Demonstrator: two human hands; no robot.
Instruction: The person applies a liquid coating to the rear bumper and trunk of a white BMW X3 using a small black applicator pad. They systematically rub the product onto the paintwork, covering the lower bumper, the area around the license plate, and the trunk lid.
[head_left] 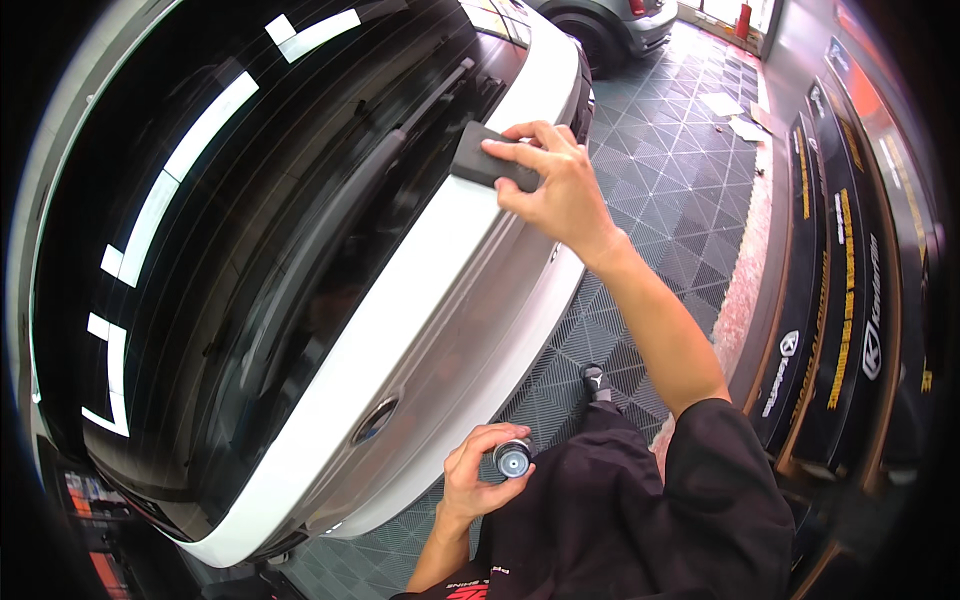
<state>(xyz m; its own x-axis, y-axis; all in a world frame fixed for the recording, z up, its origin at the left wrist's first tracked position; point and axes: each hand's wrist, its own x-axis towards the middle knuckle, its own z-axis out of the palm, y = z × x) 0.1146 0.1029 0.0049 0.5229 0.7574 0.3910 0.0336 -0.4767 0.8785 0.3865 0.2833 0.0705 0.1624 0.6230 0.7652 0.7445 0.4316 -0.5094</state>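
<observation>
- From where I stand I count two hands, one block and one bottle.
- The right hand (555, 185) grasps the dark grey block (475, 155), its fingers stretched across the top and the thumb along the near side, parted by about the block's width.
- The block juts out left of that hand, lying flat along the white panel (370, 330) of the car, beside the window; its underside is hidden from me.
- The left hand (470, 485) is curled around the small bottle (513, 459), fingers over the far side and thumb on the near one, parted by only the bottle's width.
- That bottle is well below the block, its round end facing up, and the left hand is clear of the car.
- One badge (375, 420) sits on the car, left of the left hand and a little higher.
- One window (220, 230) spreads left of the right hand, with one wiper (375, 165) across it.
- One other car (635, 25) stands beyond the right hand.
- Two white sheets (720, 104) lie on the floor (660, 190), right of the right hand and farther off.
- One shoe (595, 380) shows above and right of the left hand.
</observation>
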